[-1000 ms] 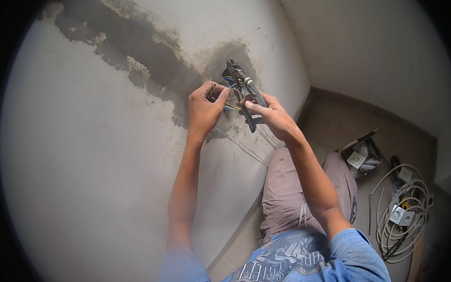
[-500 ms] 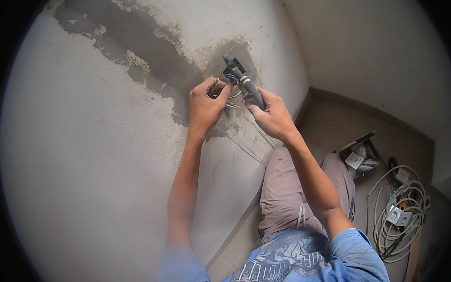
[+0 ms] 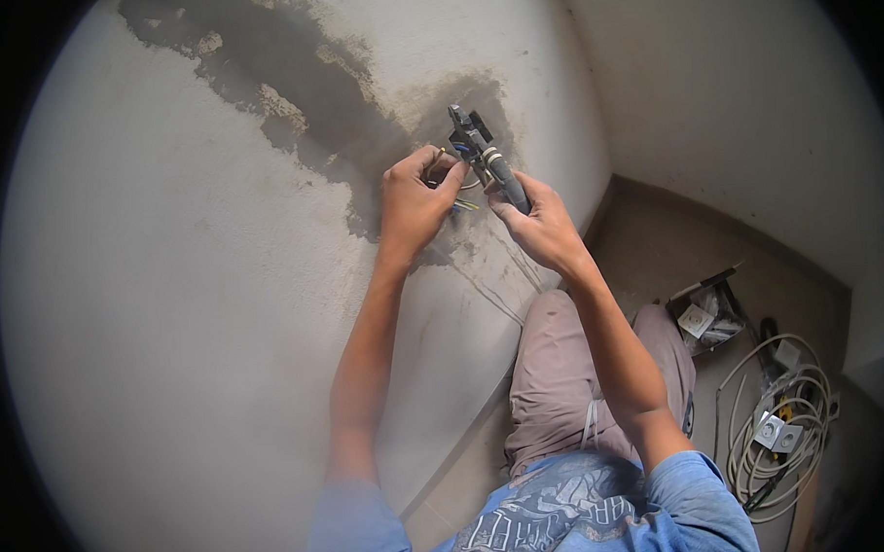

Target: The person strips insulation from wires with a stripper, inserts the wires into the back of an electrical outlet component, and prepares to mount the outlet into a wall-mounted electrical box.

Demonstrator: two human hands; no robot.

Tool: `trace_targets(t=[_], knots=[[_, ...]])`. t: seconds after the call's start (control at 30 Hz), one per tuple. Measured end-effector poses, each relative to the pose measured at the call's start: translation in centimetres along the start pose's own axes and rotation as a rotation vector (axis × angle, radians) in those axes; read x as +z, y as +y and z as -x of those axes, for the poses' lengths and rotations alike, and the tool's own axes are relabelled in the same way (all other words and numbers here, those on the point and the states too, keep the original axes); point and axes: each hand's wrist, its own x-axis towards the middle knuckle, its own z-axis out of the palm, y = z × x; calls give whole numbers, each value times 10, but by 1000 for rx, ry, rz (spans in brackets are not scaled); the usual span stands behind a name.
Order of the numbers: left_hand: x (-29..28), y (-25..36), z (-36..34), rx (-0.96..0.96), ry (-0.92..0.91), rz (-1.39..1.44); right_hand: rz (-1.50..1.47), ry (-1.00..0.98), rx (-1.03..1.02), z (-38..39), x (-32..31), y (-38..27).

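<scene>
My left hand (image 3: pixel 418 201) is closed at the wall, thumb and fingers pinched on thin wire (image 3: pixel 438 160). My right hand (image 3: pixel 542 224) grips a dark hand tool with pale bands on its handle, perhaps a wire stripper (image 3: pixel 471 127), whose head is beside my left fingertips at the wires. Blue and yellow-green wire ends (image 3: pixel 467 205) stick out just below, from a spot within the grey plaster patch (image 3: pixel 320 115); their opening is mostly hidden by hands and tool.
The side wall (image 3: pixel 718 81) meets the floor (image 3: pixel 635 230) at right. By my knees (image 3: pixel 551 340) lies an open dark box (image 3: pixel 706 311) with packaged parts. Farther right are a coil of pale cable (image 3: pixel 760 469) and white socket plates (image 3: pixel 786 437).
The tool has turned in my right hand; its lower handle, seen hanging apart a second ago, is now largely hidden. Both hands appear slightly farther right in the picture.
</scene>
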Motion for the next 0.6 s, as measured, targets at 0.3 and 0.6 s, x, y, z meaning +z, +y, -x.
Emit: trace_targets(t=[0.3,0.6], knots=[[2,-4,-2,33,16,44,358,289,-377,4,16,4],[8,-4,1,106,82,92,437,296,-385,6,19,10]])
